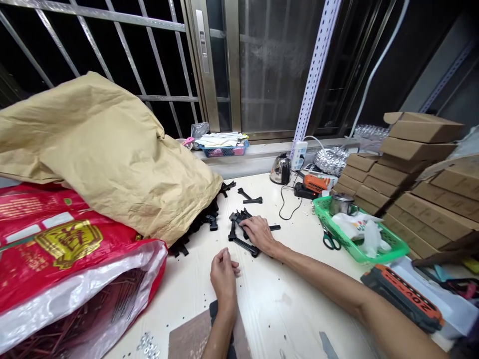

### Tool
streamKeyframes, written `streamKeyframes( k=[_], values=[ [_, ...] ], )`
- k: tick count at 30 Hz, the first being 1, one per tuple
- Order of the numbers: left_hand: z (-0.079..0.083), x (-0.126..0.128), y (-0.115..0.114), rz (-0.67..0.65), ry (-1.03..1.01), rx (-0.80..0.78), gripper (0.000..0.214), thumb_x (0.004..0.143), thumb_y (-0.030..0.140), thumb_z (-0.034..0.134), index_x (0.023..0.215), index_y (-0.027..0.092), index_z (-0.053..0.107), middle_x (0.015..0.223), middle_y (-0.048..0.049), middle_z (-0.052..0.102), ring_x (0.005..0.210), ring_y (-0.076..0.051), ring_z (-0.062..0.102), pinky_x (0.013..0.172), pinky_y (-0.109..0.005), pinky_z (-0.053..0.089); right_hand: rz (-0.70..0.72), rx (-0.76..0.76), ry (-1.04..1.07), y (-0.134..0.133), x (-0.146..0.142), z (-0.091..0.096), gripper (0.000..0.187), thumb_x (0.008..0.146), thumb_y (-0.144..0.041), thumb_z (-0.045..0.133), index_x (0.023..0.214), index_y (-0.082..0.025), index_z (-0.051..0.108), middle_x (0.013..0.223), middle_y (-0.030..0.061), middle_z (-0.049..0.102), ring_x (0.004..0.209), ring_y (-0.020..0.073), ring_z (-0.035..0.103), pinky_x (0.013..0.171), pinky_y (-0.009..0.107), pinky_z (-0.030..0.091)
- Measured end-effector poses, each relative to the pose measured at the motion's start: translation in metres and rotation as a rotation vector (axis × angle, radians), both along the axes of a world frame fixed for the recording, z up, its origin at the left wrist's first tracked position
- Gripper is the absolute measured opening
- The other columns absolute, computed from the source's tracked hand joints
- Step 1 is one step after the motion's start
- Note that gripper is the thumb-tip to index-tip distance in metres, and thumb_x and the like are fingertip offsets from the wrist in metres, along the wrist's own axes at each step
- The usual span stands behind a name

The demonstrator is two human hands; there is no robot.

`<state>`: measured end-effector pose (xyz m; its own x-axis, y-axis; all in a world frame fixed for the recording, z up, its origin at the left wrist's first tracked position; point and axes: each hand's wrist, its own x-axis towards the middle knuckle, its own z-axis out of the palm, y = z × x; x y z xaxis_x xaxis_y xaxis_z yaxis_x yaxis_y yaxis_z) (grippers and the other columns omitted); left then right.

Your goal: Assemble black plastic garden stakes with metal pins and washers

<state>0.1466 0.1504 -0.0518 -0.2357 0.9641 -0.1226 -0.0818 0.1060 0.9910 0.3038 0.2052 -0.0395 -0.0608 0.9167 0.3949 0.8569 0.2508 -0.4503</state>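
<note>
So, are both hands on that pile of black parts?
No, only the right hand rests on the black parts; the left hand is curled up apart from them, over the table.

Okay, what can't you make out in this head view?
Head view only:
Left hand: curled fingers hide whatever it pinches, if anything.
Right hand: its palm covers the black parts, so the grip is unclear.
Spilled pile: mostly buried under the brown sack.
Red bag: cut off by the left edge.

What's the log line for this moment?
left hand: fingers pinched, over table | right hand: on black parts | brown sack: beside black parts
</note>
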Motion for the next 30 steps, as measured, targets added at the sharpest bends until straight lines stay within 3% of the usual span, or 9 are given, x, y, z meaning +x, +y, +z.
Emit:
streamKeyframes(
  k=[4,8,12,14,17,21,24,26,30],
  values=[
    [0.019,-0.001,0.002,-0.038,-0.177,-0.034,0.051,0.071,0.055,0.064,0.097,0.011,0.066,0.077,-0.0063,0.064,0.059,-0.013,0.059,0.056,-0.026,0.048,0.049,-0.042,0.476,-0.024,-0.002,0.02,0.035,0.092,-0.025,0.043,0.127,-0.025,0.045,0.096,0.002,0.059,0.081,0.0138,0.055,0.077,0.029,0.046],
    [0.042,0.002,0.008,-0.281,-0.478,-0.131,0.039,0.068,0.042,0.074,0.088,0.009,0.069,0.086,-0.012,0.068,0.076,-0.017,0.063,0.069,-0.028,0.05,0.201,-0.154,0.615,-0.067,-0.022,0.033,0.045,0.09,-0.032,0.049,0.133,-0.023,0.039,0.088,0.0006,0.06,0.07,0.0121,0.055,0.068,0.026,0.047],
    [0.057,-0.01,0.007,-0.179,-0.645,-0.108,0.018,0.076,0.026,0.07,0.083,0.01,0.066,0.072,-0.0059,0.065,0.066,-0.013,0.061,0.069,-0.027,0.051,0.189,-0.151,0.571,-0.091,-0.027,0.045,0.03,0.097,-0.036,0.036,0.11,-0.019,0.056,0.085,0.0022,0.062,0.072,0.0129,0.056,0.068,0.026,0.047],
    [0.062,-0.019,0.0,-0.148,-0.68,-0.153,0.007,0.081,0.018,0.063,0.08,0.011,0.063,0.057,0.0017,0.055,0.051,-0.009,0.054,0.068,-0.029,0.052,0.083,0.015,0.46,-0.091,-0.023,0.054,0.03,0.096,-0.036,0.037,0.107,-0.019,0.06,0.091,0.0053,0.062,0.082,0.0159,0.057,0.075,0.03,0.047],
    [0.065,-0.023,-0.014,-0.292,-0.78,-0.399,0.01,0.087,0.015,0.055,0.08,0.01,0.061,0.052,0.0033,0.049,0.044,-0.008,0.049,0.06,-0.027,0.053,0.032,0.315,0.202,-0.088,-0.023,0.06,0.025,0.092,-0.033,0.05,0.109,-0.021,0.065,0.095,0.0079,0.059,0.093,0.0197,0.053,0.084,0.035,0.045],
    [0.058,-0.021,-0.021,-0.325,-0.997,-0.533,0.014,0.09,0.016,0.05,0.082,0.01,0.061,0.07,-0.0044,0.062,0.058,-0.011,0.06,0.057,-0.022,0.052,0.347,0.451,0.037,-0.093,-0.037,0.043,0.024,0.091,-0.019,0.049,0.107,-0.022,0.066,0.094,0.0053,0.065,0.092,0.0162,0.057,0.087,0.034,0.045],
    [0.052,-0.028,-0.017,-0.261,-0.97,-0.493,0.011,0.089,0.014,0.05,0.088,0.011,0.061,0.077,-0.005,0.065,0.065,-0.012,0.064,0.061,-0.022,0.054,0.546,0.37,-0.031,-0.089,-0.037,0.029,0.031,0.087,-0.015,0.05,0.116,-0.02,0.061,0.113,0.0058,0.064,0.111,0.0171,0.054,0.098,0.036,0.041],
    [0.051,-0.036,-0.014,-0.191,-0.85,-0.433,0.009,0.088,0.013,0.051,0.092,0.013,0.06,0.085,-0.0071,0.067,0.072,-0.015,0.067,0.065,-0.028,0.056,0.483,0.224,-0.019,-0.074,-0.028,0.03,0.034,0.089,-0.017,0.046,0.121,-0.017,0.057,0.117,0.0068,0.063,0.112,0.0164,0.054,0.096,0.034,0.042],
    [0.054,-0.04,-0.017,-0.16,-0.61,-0.294,0.022,0.084,0.011,0.058,0.105,0.016,0.058,0.078,-0.0048,0.065,0.064,-0.017,0.067,0.06,-0.032,0.057,-0.098,-0.205,-0.042,-0.02,-0.012,0.043,0.031,0.097,-0.028,0.037,0.108,-0.017,0.064,0.103,0.0076,0.068,0.095,0.0155,0.062,0.081,0.026,0.045]
  ],
)
